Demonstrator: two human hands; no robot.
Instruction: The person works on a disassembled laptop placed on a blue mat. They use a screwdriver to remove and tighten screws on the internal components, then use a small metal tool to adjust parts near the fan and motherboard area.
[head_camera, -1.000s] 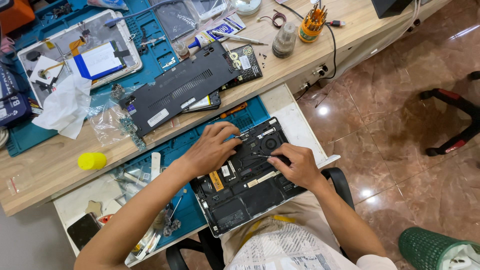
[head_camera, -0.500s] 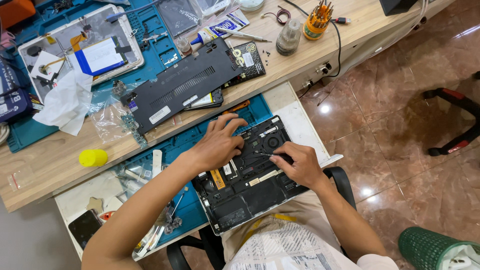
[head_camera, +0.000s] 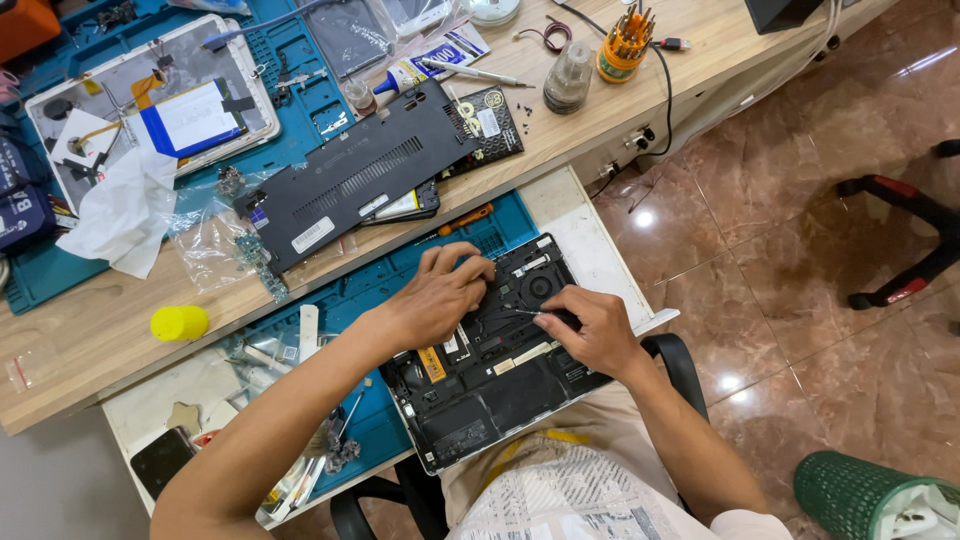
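An opened laptop (head_camera: 500, 385) lies bottom-up on a blue mat (head_camera: 385, 290) on a pull-out shelf, its board and round fan (head_camera: 541, 287) exposed. My left hand (head_camera: 440, 295) rests on the upper left part of the board, fingers bent down onto it. My right hand (head_camera: 595, 325) holds a thin screwdriver (head_camera: 530, 313), whose tip points left at the board's middle. The laptop's black bottom cover (head_camera: 360, 175) lies on the wooden desk above.
A yellow cap (head_camera: 180, 323), crumpled white tissue (head_camera: 125, 210), a dismantled tablet (head_camera: 160, 110), an orange bit holder (head_camera: 625, 40) and a small bottle (head_camera: 568, 78) are on the desk. A phone (head_camera: 160, 460) and tools sit on the shelf's left. A green bin (head_camera: 870, 500) stands on the tiled floor.
My left hand has curled its fingers tighter and shifted slightly right on the board. My right hand stays at the laptop's right side with the screwdriver.
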